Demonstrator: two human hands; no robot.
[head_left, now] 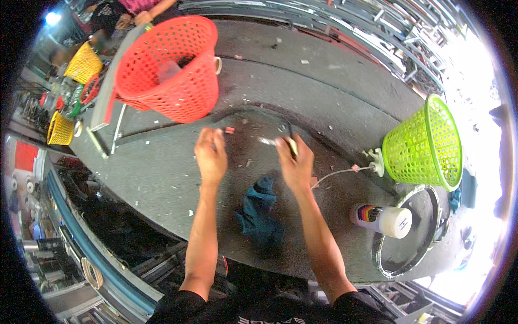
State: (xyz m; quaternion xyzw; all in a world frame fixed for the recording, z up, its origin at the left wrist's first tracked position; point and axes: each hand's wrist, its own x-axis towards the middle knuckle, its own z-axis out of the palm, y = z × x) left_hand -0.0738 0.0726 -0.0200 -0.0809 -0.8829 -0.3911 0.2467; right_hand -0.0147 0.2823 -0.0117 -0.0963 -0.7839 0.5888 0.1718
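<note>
My left hand rests fingers-down on the grey worktable, its fingertips pinched around a small piece next to a little red part. My right hand is closed around a thin tool with a pale handle, whose metal tip points left toward the other hand. A dark thin cable curves across the table just beyond both hands. A crumpled dark teal cloth lies between my forearms.
A large red mesh basket stands at the far left, a lime green basket at the right. A white bottle lies on a round metal tray. A white plug with cord is nearby. Another person's hands are at the back.
</note>
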